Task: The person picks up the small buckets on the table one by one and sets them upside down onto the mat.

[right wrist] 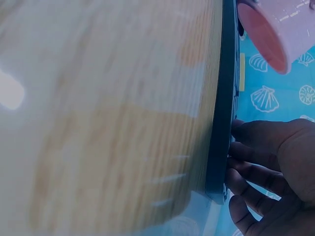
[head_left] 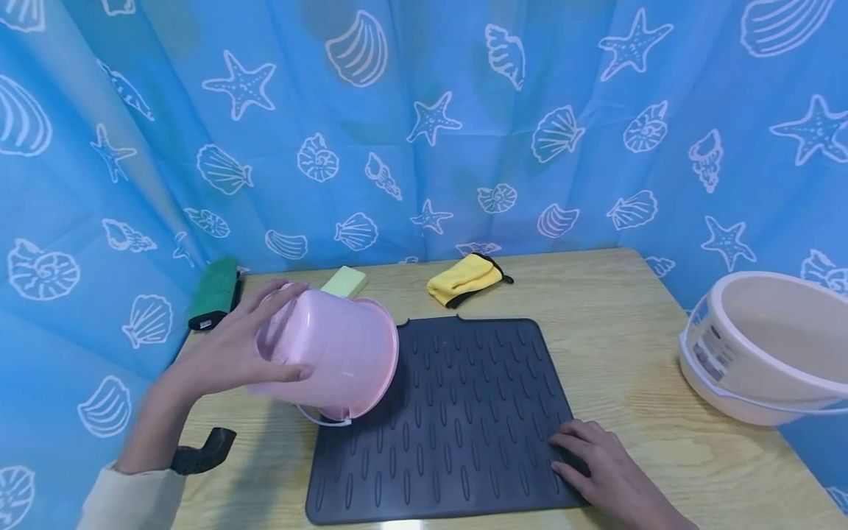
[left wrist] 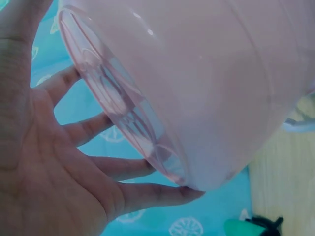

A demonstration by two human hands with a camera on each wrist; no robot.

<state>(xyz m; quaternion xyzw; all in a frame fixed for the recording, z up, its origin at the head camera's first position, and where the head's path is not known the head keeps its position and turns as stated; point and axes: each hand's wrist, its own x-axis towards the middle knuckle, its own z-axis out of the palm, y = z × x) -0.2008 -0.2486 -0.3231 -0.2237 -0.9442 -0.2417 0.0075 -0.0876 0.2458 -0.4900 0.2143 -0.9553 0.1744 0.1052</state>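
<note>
My left hand (head_left: 228,352) grips a pink bucket (head_left: 338,346) by its base end, fingers and thumb spread around the bottom rim. The bucket lies tipped on its side, mouth toward the right, over the left part of a dark ridged mat (head_left: 440,434). In the left wrist view, fingertips (left wrist: 189,194) press against the ribbed underside and wall of the bucket (left wrist: 206,83). My right hand (head_left: 599,467) rests at the mat's lower right edge with its fingers loosely bent. In the right wrist view its fingertips touch the mat (right wrist: 221,123).
A large pale basin (head_left: 735,368) with a handle stands at the table's right edge. At the back lie a folded yellow cloth (head_left: 466,278) and a pale yellow sponge (head_left: 344,282). A rolled green cloth (head_left: 215,291) is at the left edge. Blue shell-printed curtain (head_left: 424,169) surrounds the table.
</note>
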